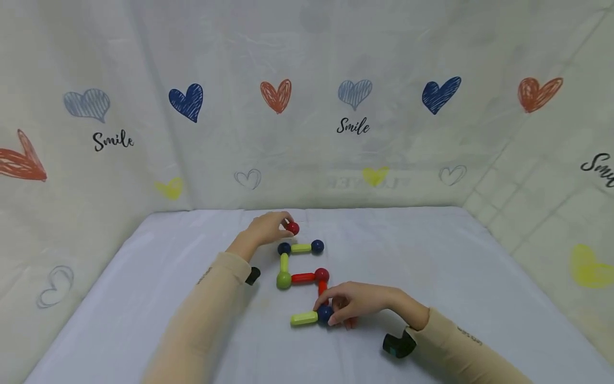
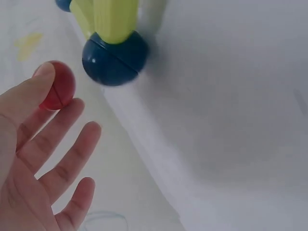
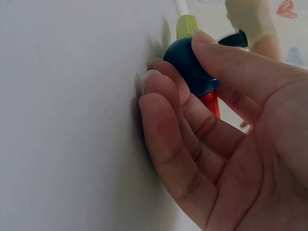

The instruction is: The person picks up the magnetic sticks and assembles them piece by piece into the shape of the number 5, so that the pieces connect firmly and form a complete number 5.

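Observation:
My left hand point(image 1: 265, 228) pinches a loose red ball point(image 1: 292, 229) between thumb and fingers, beyond the far end of a zigzag chain of toy balls and rods. In the left wrist view the red ball point(image 2: 59, 85) is apart from the nearby dark blue ball point(image 2: 114, 60). From far to near, the chain has yellow-green rods point(image 1: 301, 248), a green ball point(image 1: 283, 280), red rods point(image 1: 303, 278) and another red ball point(image 1: 322, 274). At its near end my right hand point(image 1: 362, 300) grips a dark blue ball point(image 3: 188, 62) joined to a yellow-green rod point(image 1: 304, 319) and a red rod point(image 3: 210, 102).
A white cloth point(image 1: 408, 250) covers the table under the chain. Behind the table's far edge hangs a pale curtain point(image 1: 307, 42) printed with hearts and words. Each wrist wears a dark device point(image 1: 400, 345), close to the cloth.

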`<state>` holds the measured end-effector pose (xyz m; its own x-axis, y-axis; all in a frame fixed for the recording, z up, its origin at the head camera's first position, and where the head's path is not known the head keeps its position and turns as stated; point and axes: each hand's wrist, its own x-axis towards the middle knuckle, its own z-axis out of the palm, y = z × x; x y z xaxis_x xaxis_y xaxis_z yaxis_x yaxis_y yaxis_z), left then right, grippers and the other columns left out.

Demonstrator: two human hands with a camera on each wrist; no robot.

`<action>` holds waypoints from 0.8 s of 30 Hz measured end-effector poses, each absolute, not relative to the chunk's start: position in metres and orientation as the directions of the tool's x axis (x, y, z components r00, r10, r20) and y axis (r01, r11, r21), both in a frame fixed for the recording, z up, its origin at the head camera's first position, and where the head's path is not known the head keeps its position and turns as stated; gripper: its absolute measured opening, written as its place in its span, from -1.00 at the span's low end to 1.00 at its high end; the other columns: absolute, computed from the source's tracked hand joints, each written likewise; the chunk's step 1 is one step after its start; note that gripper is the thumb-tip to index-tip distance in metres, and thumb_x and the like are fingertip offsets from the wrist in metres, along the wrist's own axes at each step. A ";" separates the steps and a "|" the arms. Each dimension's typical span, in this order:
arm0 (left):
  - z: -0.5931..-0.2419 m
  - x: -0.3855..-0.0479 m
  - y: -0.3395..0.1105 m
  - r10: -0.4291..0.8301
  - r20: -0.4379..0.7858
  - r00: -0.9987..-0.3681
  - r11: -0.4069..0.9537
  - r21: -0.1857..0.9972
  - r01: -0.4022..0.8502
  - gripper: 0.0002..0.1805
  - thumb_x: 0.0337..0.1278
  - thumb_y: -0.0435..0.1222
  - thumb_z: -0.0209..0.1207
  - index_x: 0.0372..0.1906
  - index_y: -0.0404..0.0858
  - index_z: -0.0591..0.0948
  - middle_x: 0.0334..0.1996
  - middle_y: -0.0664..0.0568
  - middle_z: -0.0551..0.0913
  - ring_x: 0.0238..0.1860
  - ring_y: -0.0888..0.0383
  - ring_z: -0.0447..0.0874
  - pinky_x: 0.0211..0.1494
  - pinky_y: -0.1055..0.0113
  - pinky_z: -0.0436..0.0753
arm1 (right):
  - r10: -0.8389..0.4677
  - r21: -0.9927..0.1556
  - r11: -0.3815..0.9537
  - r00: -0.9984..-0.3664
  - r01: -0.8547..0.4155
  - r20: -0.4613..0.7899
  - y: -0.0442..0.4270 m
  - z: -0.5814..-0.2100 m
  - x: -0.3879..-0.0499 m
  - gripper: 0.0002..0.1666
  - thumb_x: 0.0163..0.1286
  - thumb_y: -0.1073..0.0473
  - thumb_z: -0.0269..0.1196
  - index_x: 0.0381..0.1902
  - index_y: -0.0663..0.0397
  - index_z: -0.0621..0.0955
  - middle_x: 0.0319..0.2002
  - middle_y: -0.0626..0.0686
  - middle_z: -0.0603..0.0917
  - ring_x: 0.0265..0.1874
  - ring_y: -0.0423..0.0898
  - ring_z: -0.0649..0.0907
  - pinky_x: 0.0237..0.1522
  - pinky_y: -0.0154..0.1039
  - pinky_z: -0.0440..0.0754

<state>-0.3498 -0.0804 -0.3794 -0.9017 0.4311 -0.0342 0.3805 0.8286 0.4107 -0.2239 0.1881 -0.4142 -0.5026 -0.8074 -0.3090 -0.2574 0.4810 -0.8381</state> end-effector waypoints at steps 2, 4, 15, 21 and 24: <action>-0.378 -0.342 -0.094 0.431 -0.015 -0.902 0.819 0.427 0.384 -0.61 0.31 -0.17 0.36 0.18 -0.14 0.62 0.03 0.00 0.71 0.06 0.01 0.62 0.16 0.00 0.55 | -0.804 -0.833 0.487 -0.508 -0.262 -0.309 0.190 -0.414 -0.224 -0.63 0.48 0.23 0.30 0.21 -0.06 0.62 -0.45 -0.04 0.61 -0.59 -0.16 0.59 -0.43 -0.37 0.59; -0.378 -0.334 -0.108 0.425 -0.002 -0.905 0.808 0.451 0.379 -0.60 0.30 -0.17 0.38 0.17 -0.14 0.63 0.00 0.02 0.72 0.02 0.02 0.63 0.11 0.01 0.57 | -0.798 -0.831 0.491 -0.517 -0.261 -0.310 0.192 -0.413 -0.223 -0.63 0.48 0.23 0.30 0.20 -0.06 0.63 -0.46 -0.04 0.61 -0.59 -0.15 0.58 -0.42 -0.36 0.58; -0.386 -0.280 -0.154 0.422 0.000 -0.907 0.787 0.497 0.366 -0.61 0.22 -0.16 0.43 0.12 -0.10 0.65 -0.14 0.11 0.71 -0.22 0.15 0.58 -0.17 0.22 0.58 | -0.814 -0.847 0.468 -0.497 -0.251 -0.302 0.195 -0.413 -0.223 -0.63 0.49 0.24 0.29 0.22 -0.01 0.61 -0.46 -0.02 0.60 -0.59 -0.15 0.58 -0.44 -0.37 0.58; -0.393 -0.260 -0.157 0.459 -0.034 -0.888 0.778 0.498 0.383 -0.63 0.21 -0.15 0.43 0.09 -0.06 0.66 -0.24 0.18 0.67 -0.24 0.19 0.58 -0.17 0.24 0.58 | -0.824 -0.851 0.457 -0.485 -0.260 -0.294 0.191 -0.415 -0.224 -0.62 0.50 0.23 0.29 0.23 -0.01 0.61 -0.45 -0.03 0.60 -0.58 -0.15 0.58 -0.44 -0.37 0.58; -0.396 -0.251 -0.158 0.472 -0.040 -0.881 0.767 0.511 0.387 -0.65 0.20 -0.17 0.44 0.07 -0.06 0.66 -0.26 0.18 0.66 -0.26 0.19 0.59 -0.17 0.21 0.59 | -0.823 -0.846 0.459 -0.487 -0.271 -0.291 0.189 -0.415 -0.225 -0.62 0.50 0.22 0.29 0.23 -0.01 0.61 -0.45 -0.04 0.60 -0.58 -0.15 0.58 -0.43 -0.37 0.57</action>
<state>-0.2511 -0.1580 -0.3955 -0.8809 0.4716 -0.0403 0.3873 0.7671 0.5114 -0.2248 0.1888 -0.4152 -0.4873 -0.8234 -0.2908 -0.2706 0.4590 -0.8462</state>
